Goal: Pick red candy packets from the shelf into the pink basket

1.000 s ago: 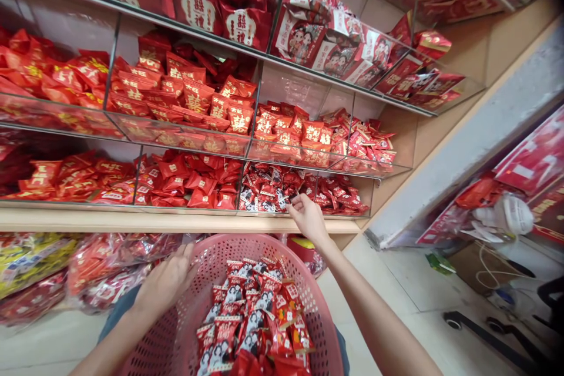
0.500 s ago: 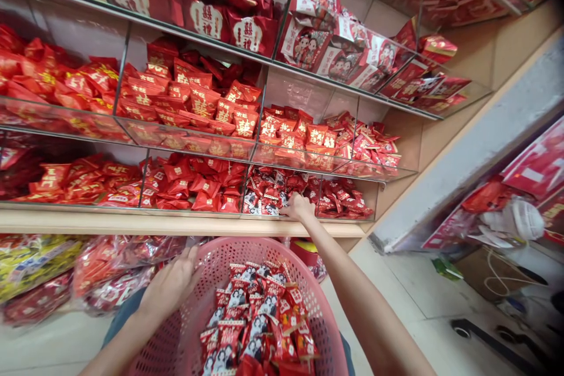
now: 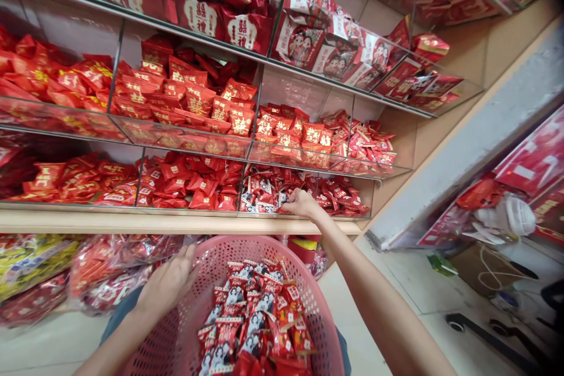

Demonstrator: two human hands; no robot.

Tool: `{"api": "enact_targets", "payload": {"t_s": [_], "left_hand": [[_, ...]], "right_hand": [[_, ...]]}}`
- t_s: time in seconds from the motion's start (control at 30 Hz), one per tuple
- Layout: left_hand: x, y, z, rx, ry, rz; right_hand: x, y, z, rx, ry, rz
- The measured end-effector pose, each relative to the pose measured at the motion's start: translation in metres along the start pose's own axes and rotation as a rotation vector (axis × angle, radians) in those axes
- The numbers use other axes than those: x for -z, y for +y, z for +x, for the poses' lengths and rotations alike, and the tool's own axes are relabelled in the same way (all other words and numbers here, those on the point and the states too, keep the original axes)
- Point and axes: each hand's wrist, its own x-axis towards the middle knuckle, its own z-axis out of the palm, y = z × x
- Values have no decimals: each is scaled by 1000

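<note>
My right hand (image 3: 303,203) reaches into a bottom-shelf compartment of small red, white and black candy packets (image 3: 257,204). Its fingers are closed at the packets, and what they hold, if anything, is hidden. In front of me stands a round pink plastic basket (image 3: 325,305) with holes in its wall. My left hand (image 3: 170,279) grips its left rim, the fingertips partly out of sight. Inside the basket lies a heap of similar packets (image 3: 229,338) with black-and-white figures, along with some plainer red and orange ones (image 3: 291,311).
Clear-fronted shelves (image 3: 185,123) carry red packets in divided compartments, with larger gift bags (image 3: 202,17) above. A wooden ledge (image 3: 132,222) runs over bagged goods (image 3: 101,270) on the floor. To the right are a wall (image 3: 458,129), a white fan (image 3: 515,215) and black chair legs (image 3: 473,332).
My right hand has shifted slightly right among the packets, fingers closed. The left hand stays on the basket rim. The whole view has drifted a little to the left.
</note>
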Motion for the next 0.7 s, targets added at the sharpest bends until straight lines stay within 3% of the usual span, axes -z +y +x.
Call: {"api": "enact_targets", "payload": {"t_s": [0.3,0.4,0.5,0.7], "left_hand": [[-3,-2,0,8,-28,-8],[-4,-2,0,10,-41,-6],[-9,-4,-1,12,-11,-27],[1,-4,7,60,-40,-183]], "right_hand": [[8,10,-13,7,-57,138],[5,9,-26,56,-32,277],[1,3,-52,186,99,363],[-16,-14,-113,538,362,177]]}}
